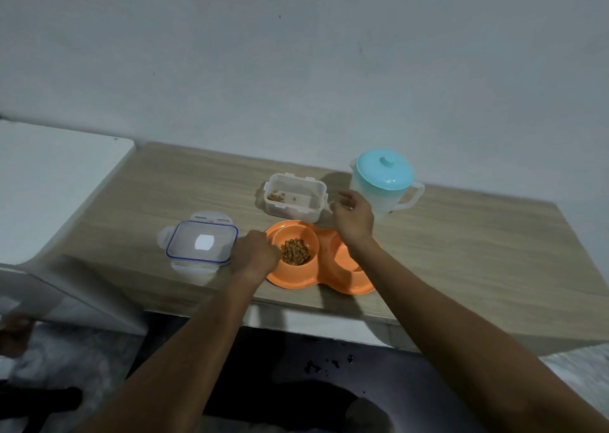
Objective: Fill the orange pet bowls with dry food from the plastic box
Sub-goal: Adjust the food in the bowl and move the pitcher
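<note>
- On desk (461, 251), near front edge: orange bowls (316, 278), long axis left-right. Left cup holds food (295, 251); right cup looks empty, partly under right arm.
- Box (295, 198) sits just behind bowls, open, only a few bits left inside.
- Left hand (255, 251): fingers curled at bowls' left rim; can't tell if it grips.
- Right hand (354, 217): loosely curled, holding nothing, just right of box. It's the nearer hand; box lies to its left.
</note>
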